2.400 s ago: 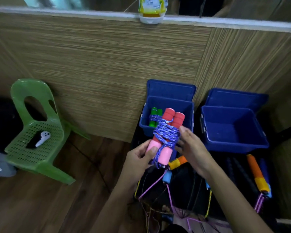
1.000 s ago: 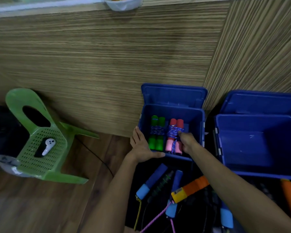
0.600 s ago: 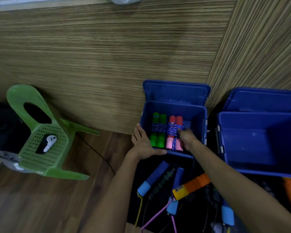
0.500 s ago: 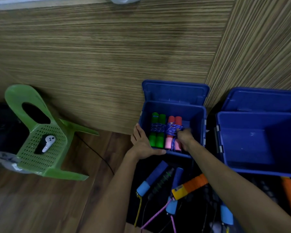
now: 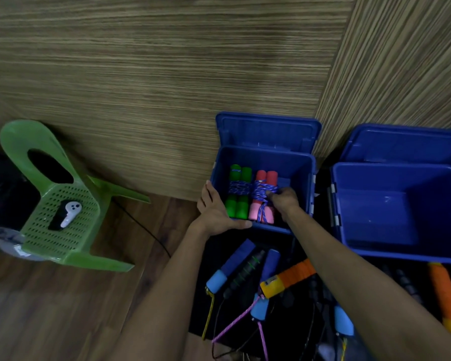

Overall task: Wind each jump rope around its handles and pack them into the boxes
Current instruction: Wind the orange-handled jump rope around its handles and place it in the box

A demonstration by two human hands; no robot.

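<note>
The left blue box (image 5: 264, 155) stands open against the wooden wall. Inside lie two wound bundles side by side: a green-handled rope (image 5: 238, 207) and a pink-and-red-handled rope (image 5: 266, 177), both wrapped in blue cord. My right hand (image 5: 284, 200) reaches into the box, its curled fingers on the cord of the pink bundle. My left hand (image 5: 215, 212) rests on the box's front left corner, fingers straight along the side and thumb along the front rim. A second blue box (image 5: 396, 230) stands open to the right.
Loose ropes lie on a dark mat in front of the boxes: a blue handle (image 5: 235, 264), a black handle (image 5: 245, 272), an orange-and-yellow handle (image 5: 287, 278), another orange handle (image 5: 443, 293). A green chair (image 5: 63, 217) holding a white controller (image 5: 71, 213) stands at left.
The pink bundle, held up in both hands earlier, now lies in the left box beside the green one. My left hand has moved to the box corner; little has shifted over the last second.
</note>
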